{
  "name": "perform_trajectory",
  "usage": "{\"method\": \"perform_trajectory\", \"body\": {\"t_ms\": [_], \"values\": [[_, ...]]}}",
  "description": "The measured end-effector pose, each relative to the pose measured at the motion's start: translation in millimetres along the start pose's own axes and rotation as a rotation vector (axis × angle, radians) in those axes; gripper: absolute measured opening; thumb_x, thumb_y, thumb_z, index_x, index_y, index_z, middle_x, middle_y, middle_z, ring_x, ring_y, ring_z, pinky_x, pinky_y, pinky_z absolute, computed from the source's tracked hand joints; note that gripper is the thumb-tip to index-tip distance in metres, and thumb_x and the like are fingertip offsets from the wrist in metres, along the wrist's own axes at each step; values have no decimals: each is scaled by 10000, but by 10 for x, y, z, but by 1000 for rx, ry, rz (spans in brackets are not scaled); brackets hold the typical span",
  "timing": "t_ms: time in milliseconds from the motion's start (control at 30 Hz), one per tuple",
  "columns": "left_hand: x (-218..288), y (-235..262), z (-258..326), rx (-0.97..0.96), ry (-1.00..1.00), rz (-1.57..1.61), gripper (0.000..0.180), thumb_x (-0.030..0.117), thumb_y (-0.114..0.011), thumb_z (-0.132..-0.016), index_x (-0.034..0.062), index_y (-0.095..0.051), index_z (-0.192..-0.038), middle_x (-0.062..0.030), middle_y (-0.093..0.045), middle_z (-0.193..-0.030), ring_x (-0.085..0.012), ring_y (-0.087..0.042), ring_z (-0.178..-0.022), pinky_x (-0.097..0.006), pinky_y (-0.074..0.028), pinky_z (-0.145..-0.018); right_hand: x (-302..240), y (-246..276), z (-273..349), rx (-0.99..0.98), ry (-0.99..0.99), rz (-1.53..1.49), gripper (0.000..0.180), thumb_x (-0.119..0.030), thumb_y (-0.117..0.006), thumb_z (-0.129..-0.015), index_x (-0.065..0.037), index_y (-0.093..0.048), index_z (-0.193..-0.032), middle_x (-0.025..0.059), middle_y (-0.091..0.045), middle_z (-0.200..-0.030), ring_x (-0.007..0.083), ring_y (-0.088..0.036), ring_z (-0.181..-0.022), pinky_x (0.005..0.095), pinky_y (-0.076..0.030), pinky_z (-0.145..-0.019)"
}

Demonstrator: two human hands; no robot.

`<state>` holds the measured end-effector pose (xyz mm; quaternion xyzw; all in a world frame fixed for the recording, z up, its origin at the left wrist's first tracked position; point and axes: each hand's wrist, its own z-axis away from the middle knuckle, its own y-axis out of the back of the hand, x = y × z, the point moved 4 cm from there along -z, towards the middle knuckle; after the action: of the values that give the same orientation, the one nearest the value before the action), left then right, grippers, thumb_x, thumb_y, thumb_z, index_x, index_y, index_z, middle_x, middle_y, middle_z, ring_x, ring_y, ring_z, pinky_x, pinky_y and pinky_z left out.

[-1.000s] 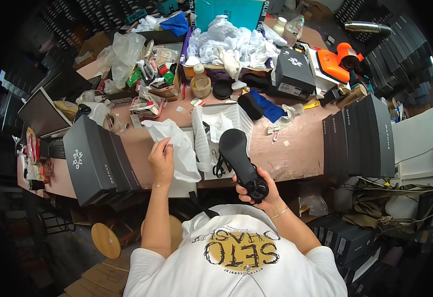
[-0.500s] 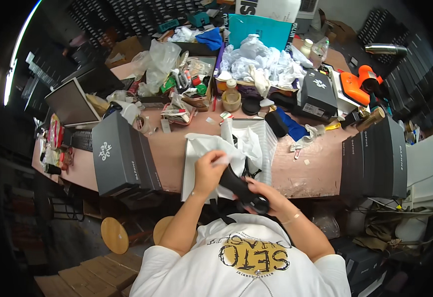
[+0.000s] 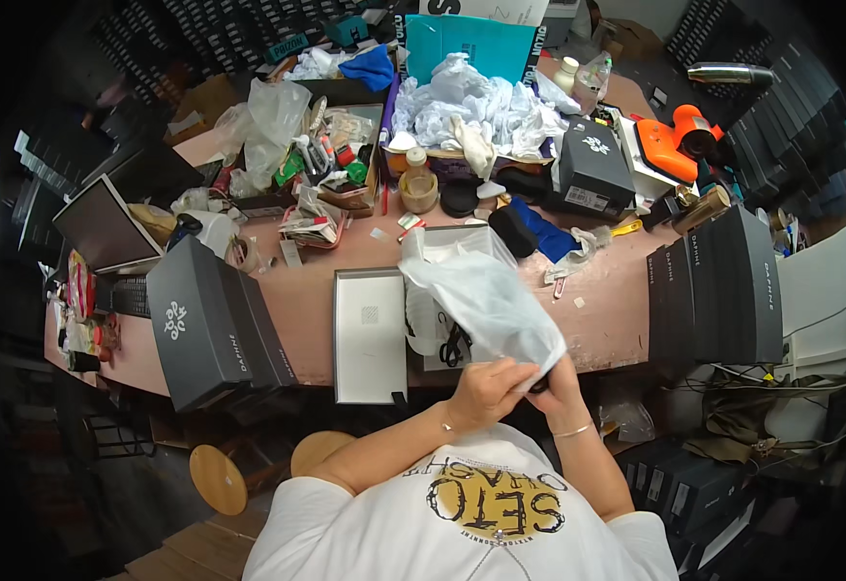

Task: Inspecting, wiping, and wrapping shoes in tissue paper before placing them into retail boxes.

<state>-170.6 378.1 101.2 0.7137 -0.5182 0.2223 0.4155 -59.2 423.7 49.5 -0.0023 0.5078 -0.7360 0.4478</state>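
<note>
lower centre: left hand pinches a white bag, seemingly sheathing the dark item right hand grips; next needs gentle tugging.

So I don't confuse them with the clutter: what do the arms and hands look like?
The left hand and right hand are ungloved. White short sleeves leave the forearms bare. A thin, pale bracelet rings the right one; a thin band shows on the left.

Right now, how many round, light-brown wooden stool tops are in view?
2: one stool top at lower left, and another stool top right of it, partly behind the left arm. More could be hidden below the pinkish-brown table.
</note>
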Motion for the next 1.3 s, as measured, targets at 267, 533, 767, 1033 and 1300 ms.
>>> {"method": "perform_trajectory", "body": {"t_ms": [267,533,767,1033,1300], "values": [[193,-874,37,-239,-129,190,198,72,-669,-759,51,-626,-951,-69,-511,-655,-243,-567,-544,-347,-471,-498,-295,650,66,99,180,340,400,-300,-446,-993,-6,-494,-1259,61,-562,-1198,161,-566,-994,282,-470,-884],[-391,-623,149,-448,319,10,475,130,-644,-844,42,-497,-1287,-143,-593,-1095,-271,-609,-967,-336,-507,-810,-713,1674,-398,233,-6,1956,353,-189,-535,-902,57,-561,-1155,272,-594,-1129,415,-584,-996,439,-465,-869],[-998,34,833,264,986,479,325,102,-561,-937,-28,-506,-1229,-53,-619,-974,-134,-621,-820,-261,-507,-768,481,250,-916,-291,483,1696,506,-132,-608,-853,-7,-437,-1312,276,-626,-907,424,-632,-824,466,-503,-708],[-1091,496,888,537,980,494,381,202,-556,-956,-6,-485,-1267,-69,-601,-1057,-147,-582,-957,-281,-479,-819,358,194,-1221,-78,269,1615,559,-105,-548,-860,-37,-362,-1383,201,-619,-920,323,-628,-780,386,-496,-736],[-938,-49,802,743,1098,1159,343,106,-423,-972,65,-408,-1311,-107,-487,-1280,-231,-482,-1189,-394,-373,-1020,122,-83,-203,-470,-83,1132,698,-221,-630,-871,-5,-295,-1444,164,-434,-1376,195,-473,-1184,300,-375,-994]]}}
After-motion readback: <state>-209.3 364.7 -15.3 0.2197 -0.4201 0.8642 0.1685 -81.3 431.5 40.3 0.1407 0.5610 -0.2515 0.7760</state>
